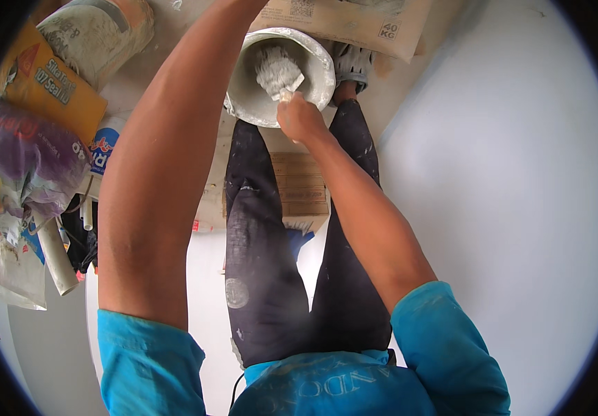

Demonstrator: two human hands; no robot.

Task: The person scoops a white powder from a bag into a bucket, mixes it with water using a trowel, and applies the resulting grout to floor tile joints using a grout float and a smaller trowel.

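My right hand [299, 118] is closed on the handle of a scraper [288, 93] inside a white, paste-smeared bucket [320, 69]. A lumpy mass of pale grey-white material [271, 66] sits on or around its blade. My left forearm [160, 145] reaches up past the top edge of the view, so that hand is hidden. The bucket stands between my lower legs, near a foot in footwear [351, 66].
A large paper sack [354, 21] lies beyond the bucket. At left are a dusty sack [94, 38], a yellow bag [49, 87], a purple plastic bag [28, 159] and white pipes [60, 256]. A cardboard box [292, 180] lies between my legs. A white wall [507, 173] rises at right.
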